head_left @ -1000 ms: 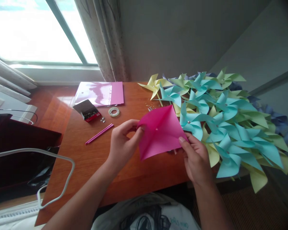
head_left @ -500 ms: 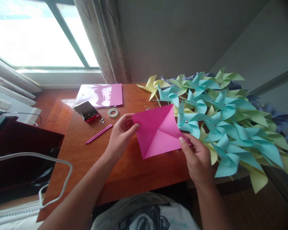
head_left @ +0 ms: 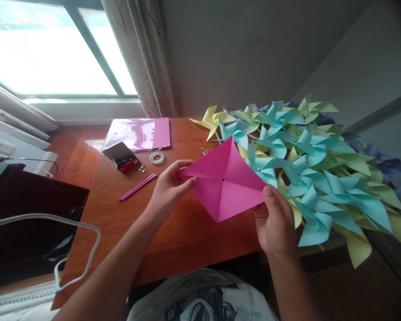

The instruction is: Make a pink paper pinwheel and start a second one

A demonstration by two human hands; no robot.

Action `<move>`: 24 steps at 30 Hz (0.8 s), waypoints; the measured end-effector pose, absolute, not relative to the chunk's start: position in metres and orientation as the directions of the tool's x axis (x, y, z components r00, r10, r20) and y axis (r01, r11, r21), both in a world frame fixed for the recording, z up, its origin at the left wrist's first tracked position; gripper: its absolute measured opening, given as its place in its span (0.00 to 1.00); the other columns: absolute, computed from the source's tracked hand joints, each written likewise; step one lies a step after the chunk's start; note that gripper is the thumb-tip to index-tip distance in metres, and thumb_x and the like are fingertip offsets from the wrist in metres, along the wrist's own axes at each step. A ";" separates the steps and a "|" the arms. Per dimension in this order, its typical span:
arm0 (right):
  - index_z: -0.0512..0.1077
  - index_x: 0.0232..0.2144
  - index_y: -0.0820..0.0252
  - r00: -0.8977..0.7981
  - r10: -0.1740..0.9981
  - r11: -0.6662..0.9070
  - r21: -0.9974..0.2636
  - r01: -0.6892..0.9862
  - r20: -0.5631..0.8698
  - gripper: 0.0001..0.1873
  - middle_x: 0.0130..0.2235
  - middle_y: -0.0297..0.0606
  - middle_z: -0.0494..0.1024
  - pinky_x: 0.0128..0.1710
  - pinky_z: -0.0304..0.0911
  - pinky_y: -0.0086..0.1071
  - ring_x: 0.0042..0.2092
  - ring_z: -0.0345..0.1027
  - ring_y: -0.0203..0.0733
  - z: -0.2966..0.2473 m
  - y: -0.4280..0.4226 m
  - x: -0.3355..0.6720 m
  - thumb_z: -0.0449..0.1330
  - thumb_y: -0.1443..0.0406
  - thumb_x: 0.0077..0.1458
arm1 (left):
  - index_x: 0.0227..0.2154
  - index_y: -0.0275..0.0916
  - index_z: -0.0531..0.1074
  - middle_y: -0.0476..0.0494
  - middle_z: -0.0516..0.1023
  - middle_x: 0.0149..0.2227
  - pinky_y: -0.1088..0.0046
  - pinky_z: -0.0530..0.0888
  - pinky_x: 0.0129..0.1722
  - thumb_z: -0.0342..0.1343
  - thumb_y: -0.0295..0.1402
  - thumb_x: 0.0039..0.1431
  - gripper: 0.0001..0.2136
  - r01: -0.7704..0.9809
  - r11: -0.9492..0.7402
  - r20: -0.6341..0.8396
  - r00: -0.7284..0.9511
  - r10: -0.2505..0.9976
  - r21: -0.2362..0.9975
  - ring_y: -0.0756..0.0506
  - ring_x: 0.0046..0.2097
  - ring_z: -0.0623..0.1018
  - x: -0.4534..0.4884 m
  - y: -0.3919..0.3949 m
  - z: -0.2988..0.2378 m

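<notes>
- Although the brown table [head_left: 187, 249] spreads widely, its right edge is buried under paper and part of its near edge is covered by the left forearm.
- Pinwheels [head_left: 312, 151] in turquoise, green, yellow and violet heap over the surface's right side; those at the back are overlapped and dim, most sticks hidden.
- A glossy folder [head_left: 132, 133] with pink card lies at the far left corner, glare washing out its cover.
- The pink sheet [head_left: 227, 185] is held above the surface, right of its middle, one corner pointing to the far edge and the opposite one to the near edge. Its two diagonals look about equal, the other running from hand to hand. Creases meet at a small dark centre mark, hole or stud I cannot tell.
- The left hand [head_left: 170, 183] pinches the sheet's left corner, the right hand [head_left: 276, 223] its right corner; thumbs show on top, most fingers beneath are hidden.
- Near the surface's left edge, an open box [head_left: 122, 157] holds dark contents too small to read.
- Pink sticks [head_left: 137, 187] slant nearby, one end toward the near left corner.
- A white ring [head_left: 152, 161] lies between box and sheet.
- Tiny shiny pieces [head_left: 142, 168] sit just beside the box, blurred.
</notes>
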State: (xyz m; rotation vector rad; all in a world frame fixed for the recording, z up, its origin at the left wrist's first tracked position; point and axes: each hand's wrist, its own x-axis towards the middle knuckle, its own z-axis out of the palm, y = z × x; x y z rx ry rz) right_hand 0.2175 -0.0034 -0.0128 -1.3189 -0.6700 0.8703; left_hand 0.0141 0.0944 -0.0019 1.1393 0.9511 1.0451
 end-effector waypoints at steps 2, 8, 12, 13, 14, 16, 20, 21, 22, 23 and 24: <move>0.74 0.51 0.52 0.566 0.814 0.073 -0.942 -0.326 -0.133 0.18 0.48 0.40 0.80 0.45 0.73 0.42 0.52 0.73 0.51 -0.008 0.000 0.211 0.61 0.54 0.60 | 0.42 0.38 0.76 0.44 0.81 0.37 0.74 0.77 0.35 0.69 0.32 0.48 0.17 -0.178 0.128 -0.078 0.262 0.962 0.976 0.46 0.36 0.79 0.015 0.094 -0.002; 0.74 0.51 0.49 0.505 0.829 0.094 -0.832 -0.546 -0.238 0.17 0.49 0.35 0.81 0.52 0.72 0.41 0.56 0.72 0.47 -0.001 0.005 0.196 0.63 0.57 0.59 | 0.42 0.38 0.76 0.45 0.81 0.37 0.76 0.76 0.35 0.69 0.30 0.49 0.16 -0.221 0.185 -0.111 0.310 0.944 0.958 0.48 0.36 0.79 0.018 0.091 -0.005; 0.75 0.51 0.49 0.447 0.823 0.023 -0.765 -0.643 -0.351 0.18 0.51 0.35 0.81 0.51 0.72 0.41 0.57 0.71 0.48 -0.001 0.005 0.198 0.62 0.55 0.60 | 0.44 0.38 0.74 0.43 0.81 0.38 0.75 0.76 0.35 0.69 0.31 0.49 0.18 -0.199 0.223 -0.149 0.331 0.932 0.954 0.47 0.36 0.79 0.018 0.091 -0.004; 0.75 0.51 0.49 0.428 0.824 0.006 -0.749 -0.662 -0.371 0.18 0.53 0.36 0.80 0.51 0.72 0.43 0.58 0.71 0.49 0.000 0.006 0.199 0.62 0.54 0.60 | 0.45 0.38 0.74 0.43 0.81 0.39 0.74 0.76 0.35 0.69 0.31 0.49 0.19 -0.191 0.239 -0.165 0.339 0.926 0.952 0.47 0.36 0.79 0.018 0.091 -0.004; 0.75 0.52 0.50 0.409 0.827 -0.008 -0.736 -0.677 -0.385 0.19 0.54 0.37 0.79 0.51 0.72 0.44 0.58 0.70 0.51 0.002 0.007 0.201 0.62 0.53 0.60 | 0.46 0.38 0.73 0.43 0.82 0.39 0.74 0.75 0.35 0.68 0.31 0.50 0.20 -0.181 0.254 -0.180 0.350 0.920 0.950 0.46 0.36 0.79 0.017 0.091 -0.003; 0.74 0.53 0.50 0.387 0.834 -0.024 -0.728 -0.685 -0.392 0.21 0.55 0.37 0.79 0.53 0.72 0.46 0.59 0.70 0.52 0.004 0.010 0.202 0.62 0.53 0.59 | 0.46 0.39 0.74 0.43 0.81 0.39 0.74 0.75 0.35 0.68 0.30 0.50 0.19 -0.156 0.273 -0.196 0.388 0.901 0.949 0.46 0.37 0.79 0.016 0.092 -0.002; 0.74 0.53 0.49 0.407 0.827 -0.002 -0.725 -0.689 -0.389 0.21 0.55 0.35 0.79 0.55 0.70 0.46 0.57 0.72 0.49 0.007 0.014 0.202 0.64 0.55 0.57 | 0.41 0.37 0.76 0.44 0.80 0.39 0.74 0.72 0.38 0.68 0.30 0.50 0.15 -0.110 0.292 -0.205 0.487 0.849 0.950 0.46 0.39 0.77 0.013 0.093 -0.001; 0.74 0.53 0.49 0.414 0.822 0.009 -0.718 -0.696 -0.391 0.22 0.54 0.34 0.80 0.55 0.70 0.45 0.55 0.73 0.48 0.007 0.014 0.203 0.65 0.55 0.57 | 0.39 0.36 0.76 0.45 0.79 0.37 0.75 0.71 0.38 0.67 0.30 0.50 0.12 -0.104 0.309 -0.217 0.507 0.834 0.945 0.47 0.38 0.76 0.012 0.094 -0.001; 0.74 0.53 0.50 0.420 0.818 0.019 -0.711 -0.702 -0.393 0.21 0.53 0.34 0.80 0.54 0.70 0.44 0.54 0.74 0.47 0.007 0.015 0.203 0.66 0.56 0.57 | 0.37 0.36 0.76 0.46 0.78 0.35 0.76 0.70 0.37 0.67 0.31 0.51 0.10 -0.099 0.330 -0.233 0.524 0.819 0.939 0.48 0.37 0.76 0.011 0.094 0.000; 0.75 0.52 0.50 0.423 0.817 0.026 -0.707 -0.706 -0.393 0.21 0.52 0.33 0.81 0.53 0.71 0.42 0.53 0.75 0.46 0.006 0.015 0.204 0.66 0.57 0.56 | 0.35 0.36 0.76 0.47 0.77 0.33 0.77 0.69 0.36 0.67 0.31 0.52 0.08 -0.097 0.354 -0.249 0.541 0.803 0.930 0.49 0.36 0.74 0.010 0.094 0.001; 0.75 0.52 0.51 0.420 0.818 0.026 -0.705 -0.709 -0.392 0.21 0.51 0.33 0.82 0.52 0.71 0.40 0.51 0.76 0.44 0.006 0.015 0.206 0.66 0.57 0.56 | 0.33 0.36 0.76 0.48 0.77 0.32 0.78 0.68 0.35 0.66 0.31 0.53 0.07 -0.098 0.378 -0.263 0.560 0.785 0.921 0.50 0.35 0.74 0.008 0.094 0.002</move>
